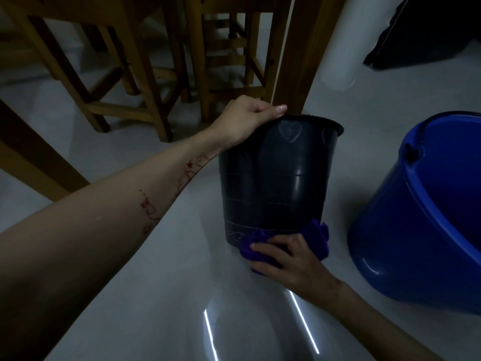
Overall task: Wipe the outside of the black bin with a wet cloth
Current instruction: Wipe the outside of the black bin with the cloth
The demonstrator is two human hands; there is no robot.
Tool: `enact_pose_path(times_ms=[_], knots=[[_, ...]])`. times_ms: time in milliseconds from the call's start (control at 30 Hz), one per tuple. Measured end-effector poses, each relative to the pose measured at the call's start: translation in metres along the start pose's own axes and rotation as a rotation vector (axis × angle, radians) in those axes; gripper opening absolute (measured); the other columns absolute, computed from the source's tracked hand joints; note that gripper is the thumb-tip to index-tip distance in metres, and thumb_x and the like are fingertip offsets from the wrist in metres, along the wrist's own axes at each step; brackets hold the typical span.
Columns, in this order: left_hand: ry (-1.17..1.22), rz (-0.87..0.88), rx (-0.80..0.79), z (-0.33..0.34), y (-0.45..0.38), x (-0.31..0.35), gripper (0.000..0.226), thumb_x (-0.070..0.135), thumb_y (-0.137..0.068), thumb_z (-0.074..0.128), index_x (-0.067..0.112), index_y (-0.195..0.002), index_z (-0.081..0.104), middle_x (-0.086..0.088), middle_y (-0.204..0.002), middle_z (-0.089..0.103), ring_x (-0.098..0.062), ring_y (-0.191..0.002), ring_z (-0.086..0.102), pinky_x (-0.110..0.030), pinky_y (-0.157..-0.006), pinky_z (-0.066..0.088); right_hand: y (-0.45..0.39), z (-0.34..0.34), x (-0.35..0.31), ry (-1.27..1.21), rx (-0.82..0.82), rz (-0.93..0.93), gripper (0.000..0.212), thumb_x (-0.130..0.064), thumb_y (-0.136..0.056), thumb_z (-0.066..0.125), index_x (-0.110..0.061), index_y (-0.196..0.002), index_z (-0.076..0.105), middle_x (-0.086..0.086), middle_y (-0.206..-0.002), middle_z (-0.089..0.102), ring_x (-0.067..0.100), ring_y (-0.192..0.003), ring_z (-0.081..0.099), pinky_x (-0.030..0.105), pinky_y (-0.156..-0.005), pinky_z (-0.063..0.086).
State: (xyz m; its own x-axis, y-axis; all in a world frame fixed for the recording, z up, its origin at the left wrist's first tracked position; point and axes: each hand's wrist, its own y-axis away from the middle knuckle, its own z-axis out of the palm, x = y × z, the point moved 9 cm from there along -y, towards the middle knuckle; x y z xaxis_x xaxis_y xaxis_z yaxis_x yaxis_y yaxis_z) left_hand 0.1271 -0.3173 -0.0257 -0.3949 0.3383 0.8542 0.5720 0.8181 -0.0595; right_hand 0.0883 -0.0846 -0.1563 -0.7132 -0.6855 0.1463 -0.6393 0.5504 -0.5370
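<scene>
The black bin (276, 178) stands upright on the pale floor at the centre of the head view, with faint heart shapes embossed near its rim. My left hand (247, 118) grips the bin's near-left rim, thumb laid along the top edge. A purple cloth (316, 237) is pressed against the bin's lowest band, bunched up on the right side. My right hand (291, 259) lies flat over the cloth, fingers spread and pointing left, pushing it onto the bin's base.
A large blue bucket (426, 212) stands close to the right of the bin. Wooden table and stool legs (156, 82) crowd the floor behind and to the left. A thick wooden leg (299, 53) rises right behind the bin. A dark object (421, 35) lies at the far right.
</scene>
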Motion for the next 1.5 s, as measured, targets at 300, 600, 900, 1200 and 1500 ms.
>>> enact_pose_path(times_ms=[300, 600, 900, 1200, 1500], knots=[[0.008, 0.056, 0.028, -0.017, 0.019, -0.042, 0.028, 0.035, -0.105, 0.04, 0.019, -0.098, 0.062, 0.0, -0.098, 0.063, -0.011, -0.093, 0.06, -0.033, -0.084, 0.047, -0.027, -0.091, 0.147, 0.096, 0.422, 0.666, 0.03, 0.001, -0.094, 0.055, -0.012, -0.118, 0.066, 0.018, -0.126, 0.057, 0.041, -0.103, 0.05, 0.02, -0.099, 0.03], [0.13, 0.056, -0.045, 0.0, 0.003, -0.017, 0.024, 0.032, -0.104, 0.046, 0.024, -0.096, 0.067, 0.007, -0.095, 0.069, -0.002, -0.085, 0.067, -0.016, -0.073, 0.052, -0.07, -0.062, 0.145, 0.069, 0.385, 0.542, 0.026, -0.008, -0.095, 0.062, -0.016, -0.119, 0.065, 0.012, -0.13, 0.052, 0.035, -0.108, 0.046, 0.03, -0.097, 0.036], [0.137, -0.005, 0.059, -0.012, 0.001, -0.031, 0.036, 0.035, -0.101, 0.051, 0.005, -0.106, 0.071, -0.006, -0.1, 0.073, -0.015, -0.091, 0.069, -0.028, -0.086, 0.052, -0.031, -0.011, 0.04, 0.013, 0.073, 0.108, 0.02, -0.014, -0.1, 0.054, -0.021, -0.117, 0.063, 0.005, -0.13, 0.056, 0.027, -0.102, 0.05, 0.038, -0.08, 0.041], [0.07, 0.055, 0.025, -0.006, 0.003, -0.011, 0.024, 0.038, -0.099, 0.054, 0.023, -0.103, 0.072, 0.009, -0.1, 0.072, 0.0, -0.093, 0.068, -0.02, -0.084, 0.052, 0.0, -0.049, 0.064, -0.042, 0.127, 0.385, 0.049, 0.002, -0.084, 0.063, -0.027, -0.124, 0.057, 0.001, -0.133, 0.05, 0.026, -0.107, 0.045, 0.031, -0.095, 0.039], [0.004, -0.003, 0.061, -0.019, 0.009, -0.045, 0.033, 0.053, -0.1, 0.038, 0.035, -0.097, 0.066, 0.004, -0.106, 0.068, -0.017, -0.107, 0.063, -0.052, -0.106, 0.042, -0.018, -0.065, 0.152, -0.094, 0.454, 0.84, 0.029, -0.01, -0.093, 0.054, -0.011, -0.12, 0.064, 0.022, -0.128, 0.051, 0.034, -0.118, 0.046, 0.018, -0.106, 0.032]])
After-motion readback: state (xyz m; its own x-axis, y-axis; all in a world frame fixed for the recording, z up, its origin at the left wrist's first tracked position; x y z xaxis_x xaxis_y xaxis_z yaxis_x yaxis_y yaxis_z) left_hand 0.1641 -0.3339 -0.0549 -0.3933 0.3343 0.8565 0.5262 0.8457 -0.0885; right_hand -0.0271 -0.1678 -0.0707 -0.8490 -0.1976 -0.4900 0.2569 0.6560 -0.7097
